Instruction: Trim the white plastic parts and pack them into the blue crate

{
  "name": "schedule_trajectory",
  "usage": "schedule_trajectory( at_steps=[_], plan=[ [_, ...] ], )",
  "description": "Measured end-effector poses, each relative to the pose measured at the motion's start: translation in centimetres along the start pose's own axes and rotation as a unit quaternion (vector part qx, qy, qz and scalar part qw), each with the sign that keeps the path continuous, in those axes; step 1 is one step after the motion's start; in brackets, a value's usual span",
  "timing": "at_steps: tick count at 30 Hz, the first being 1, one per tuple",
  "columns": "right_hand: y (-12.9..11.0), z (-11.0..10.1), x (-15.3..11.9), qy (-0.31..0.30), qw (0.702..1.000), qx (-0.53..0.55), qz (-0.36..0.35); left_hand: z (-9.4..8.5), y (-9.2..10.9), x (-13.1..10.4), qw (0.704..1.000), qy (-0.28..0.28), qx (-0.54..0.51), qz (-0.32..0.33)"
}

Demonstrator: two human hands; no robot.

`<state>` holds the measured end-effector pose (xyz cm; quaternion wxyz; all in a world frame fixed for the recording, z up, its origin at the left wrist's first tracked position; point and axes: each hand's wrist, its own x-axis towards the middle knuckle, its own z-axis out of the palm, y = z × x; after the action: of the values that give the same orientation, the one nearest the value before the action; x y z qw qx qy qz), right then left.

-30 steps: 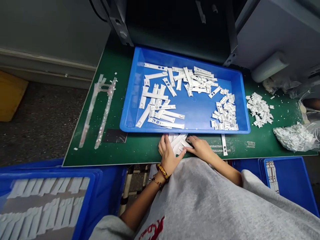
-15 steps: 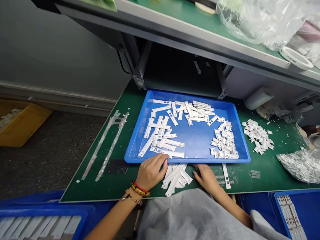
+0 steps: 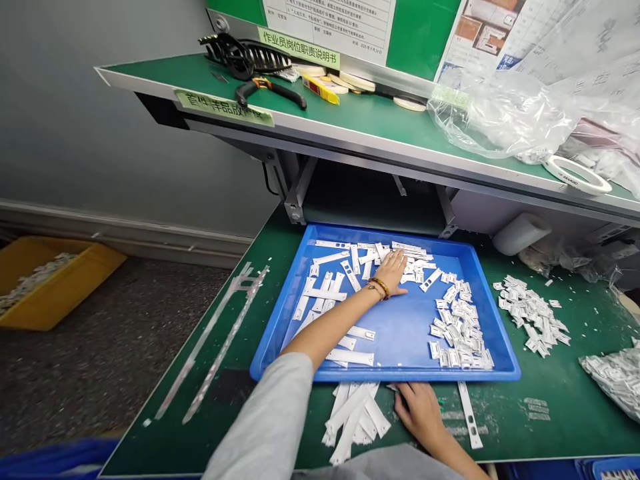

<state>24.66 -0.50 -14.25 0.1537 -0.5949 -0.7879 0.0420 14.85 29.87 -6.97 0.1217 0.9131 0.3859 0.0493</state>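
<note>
My left hand (image 3: 392, 275) reaches into the blue tray (image 3: 385, 375), palm down with fingers stretched out. It lies over the white strips (image 3: 407, 249) at the tray's back, touching or just above them. My right hand (image 3: 421, 415) rests on the green table at the tray's front rim. Its fingers are curled in, the tips partly hidden at the rim; what they hold, if anything, I cannot make out. Beside it is a pile of long white strips (image 3: 354, 420). Small white clips (image 3: 460, 327) are heaped in the tray's right side.
More small white pieces (image 3: 531, 310) lie right of the tray, near a clear bag of parts (image 3: 613, 380). A single strip (image 3: 470, 417) sticks out from the tray's front. Above runs a shelf (image 3: 360, 110) with pliers (image 3: 270, 90) and a tape roll (image 3: 575, 175).
My left hand has left the tray's front rim and moved forward to the strips at the back. My right hand stays near the rim. The view has tilted up, showing more shelf.
</note>
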Motion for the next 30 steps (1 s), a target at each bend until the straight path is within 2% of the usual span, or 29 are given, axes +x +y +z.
schedule_trajectory(
  at_steps=[2,4,8,15,20,26,28,30],
  plan=[
    [-0.1,0.0,0.0,-0.004,1.000,0.010,0.001,0.5,0.7,2.6,1.000,0.007,-0.003,-0.005],
    [-0.1,-0.2,0.1,-0.001,1.000,0.017,0.003,0.7,0.9,4.1,1.000,0.016,-0.007,-0.011],
    [0.2,-0.7,0.2,0.008,1.000,0.020,0.004,0.8,0.3,4.6,0.999,0.017,-0.012,-0.037],
    [1.6,-2.8,0.2,-0.050,0.994,0.090,-0.040,0.2,-1.8,1.5,0.998,-0.049,-0.002,-0.047],
    [2.1,-3.6,-0.1,-0.072,0.994,0.079,-0.015,-1.0,-3.3,-1.0,0.993,-0.099,-0.021,-0.055],
    [2.1,-3.8,0.2,-0.066,0.992,0.098,-0.041,-2.4,-5.5,-3.3,0.987,-0.142,-0.051,-0.053],
    [2.2,-3.7,0.4,-0.050,0.992,0.099,-0.058,-2.6,-5.5,-3.6,0.987,-0.140,-0.055,-0.050],
    [2.3,-3.4,0.5,-0.023,0.992,0.100,-0.079,-2.4,-4.7,-3.4,0.990,-0.114,-0.055,-0.057]
  ],
)
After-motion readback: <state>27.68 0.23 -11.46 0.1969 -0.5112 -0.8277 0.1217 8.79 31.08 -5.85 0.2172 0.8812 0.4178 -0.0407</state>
